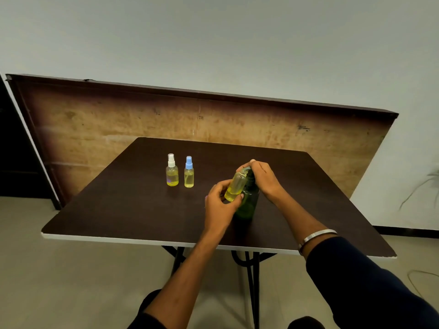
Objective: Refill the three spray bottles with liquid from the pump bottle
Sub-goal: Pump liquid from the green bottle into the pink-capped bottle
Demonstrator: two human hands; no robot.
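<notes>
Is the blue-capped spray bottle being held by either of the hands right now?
No, the blue-capped spray bottle stands alone on the table beside the white-capped one, clear of both hands.

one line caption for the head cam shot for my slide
Left hand tilts an uncapped spray bottle to the green pump bottle; right hand presses its pump.

Pump bottle [248, 203] head hidden under right hand [263, 178]; held bottle's [235, 186] base covered by left hand [219, 203] fingers; plant [427, 184] cut off at right edge.
</notes>
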